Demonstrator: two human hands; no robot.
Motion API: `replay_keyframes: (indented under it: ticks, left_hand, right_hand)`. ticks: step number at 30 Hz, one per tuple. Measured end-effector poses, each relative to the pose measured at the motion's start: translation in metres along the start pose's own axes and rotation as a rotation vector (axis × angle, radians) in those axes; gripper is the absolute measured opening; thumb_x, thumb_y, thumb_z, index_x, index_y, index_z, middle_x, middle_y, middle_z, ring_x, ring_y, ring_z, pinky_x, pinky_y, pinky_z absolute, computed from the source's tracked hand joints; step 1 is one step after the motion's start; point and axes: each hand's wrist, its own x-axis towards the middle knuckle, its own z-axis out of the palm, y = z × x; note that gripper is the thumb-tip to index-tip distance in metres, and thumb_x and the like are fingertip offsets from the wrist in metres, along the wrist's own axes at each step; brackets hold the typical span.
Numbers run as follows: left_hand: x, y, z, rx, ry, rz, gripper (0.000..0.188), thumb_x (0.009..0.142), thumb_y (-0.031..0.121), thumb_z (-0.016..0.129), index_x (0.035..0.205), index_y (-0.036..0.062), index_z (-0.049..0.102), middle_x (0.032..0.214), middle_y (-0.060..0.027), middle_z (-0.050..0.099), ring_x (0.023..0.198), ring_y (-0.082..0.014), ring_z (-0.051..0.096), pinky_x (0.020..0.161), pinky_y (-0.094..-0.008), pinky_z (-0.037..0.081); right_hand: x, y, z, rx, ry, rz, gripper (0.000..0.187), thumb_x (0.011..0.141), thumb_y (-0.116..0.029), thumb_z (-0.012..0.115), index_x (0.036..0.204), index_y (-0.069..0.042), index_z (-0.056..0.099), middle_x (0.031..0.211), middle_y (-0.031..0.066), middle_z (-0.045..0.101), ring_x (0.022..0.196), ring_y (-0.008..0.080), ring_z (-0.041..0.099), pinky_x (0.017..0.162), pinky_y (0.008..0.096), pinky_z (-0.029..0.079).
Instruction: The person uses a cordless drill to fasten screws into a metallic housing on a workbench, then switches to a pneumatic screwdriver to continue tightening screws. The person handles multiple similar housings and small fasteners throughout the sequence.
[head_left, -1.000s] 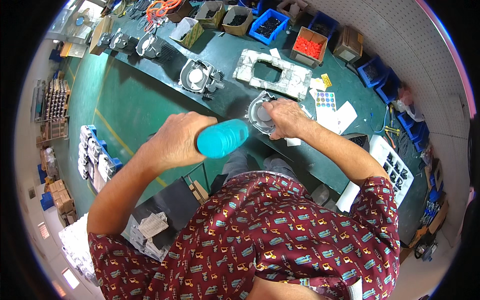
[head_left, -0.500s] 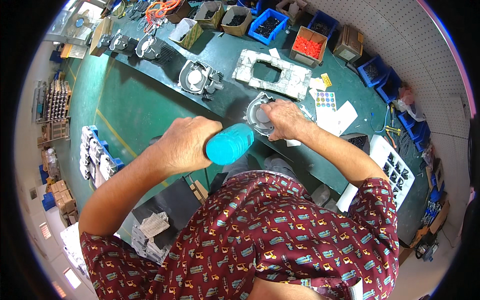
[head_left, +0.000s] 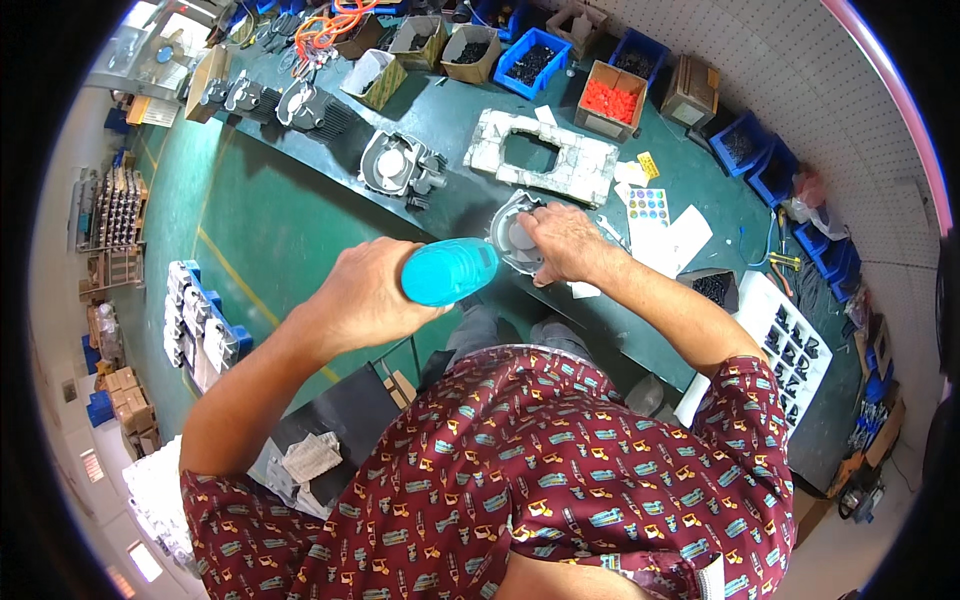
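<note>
So I'm in a maroon shirt [head_left: 480, 450] with short sleeves [head_left: 750, 405], covered in tiny teal-blue, yellow and white prints, tilted every which way. Grey trousers [head_left: 480, 330] poke out past the hem. My left hand [head_left: 368, 290] and right hand [head_left: 570, 242] are both bare, forearms [head_left: 268, 372] too.

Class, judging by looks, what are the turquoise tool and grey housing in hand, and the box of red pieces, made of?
Turquoise tool: probably plastic, smooth; even colour, soft sheen. Grey housing: likely cast metal, dull; bare grey, uneven rim, though plastic is possible. Box: seemingly cardboard, matt; brown, thin flat walls.
</note>
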Motion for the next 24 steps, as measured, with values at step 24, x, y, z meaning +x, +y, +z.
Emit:
replay_keyframes:
  ticks: [24]
  left_hand:
    - [-0.045, -0.097, 0.062, -0.652, 0.226, 0.045, 0.034, 0.093, 0.018, 0.080, 0.122, 0.0037, 0.070, 0.106, -0.0060, 0.074, 0.095, -0.0168, 0.068, 0.083, -0.0352, 0.056]
  right_hand:
    - [-0.011, 0.025, 0.013, 1.867, 0.373, 0.420, 0.026, 0.102, 0.000, 0.060, 0.127, 0.005, 0.063, 0.114, 0.0180, 0.073, 0.094, 0.0210, 0.075, 0.081, 0.0295, 0.065]
